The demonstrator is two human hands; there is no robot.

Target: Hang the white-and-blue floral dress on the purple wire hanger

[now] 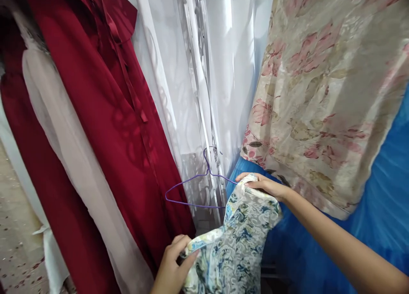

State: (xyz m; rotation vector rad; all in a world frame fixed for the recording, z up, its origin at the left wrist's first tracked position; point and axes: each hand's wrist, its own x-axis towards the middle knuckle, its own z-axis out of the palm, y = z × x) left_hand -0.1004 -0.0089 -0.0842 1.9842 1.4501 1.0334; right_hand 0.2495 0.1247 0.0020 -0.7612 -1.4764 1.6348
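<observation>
A blue and green floral garment hangs between my two hands, low in the middle of the view. My left hand pinches its lower left edge with closed fingers. My right hand grips the garment's upper corner, right where one end of a purple wire hanger goes under the cloth. The hanger's hook points up in front of a white sheer curtain.
Hanging at the left are a dark red dress with a ribbon and a pale beige garment. At the right, a cream cloth with pink flowers lies over blue tulle fabric. Patterned floor shows at the lower left.
</observation>
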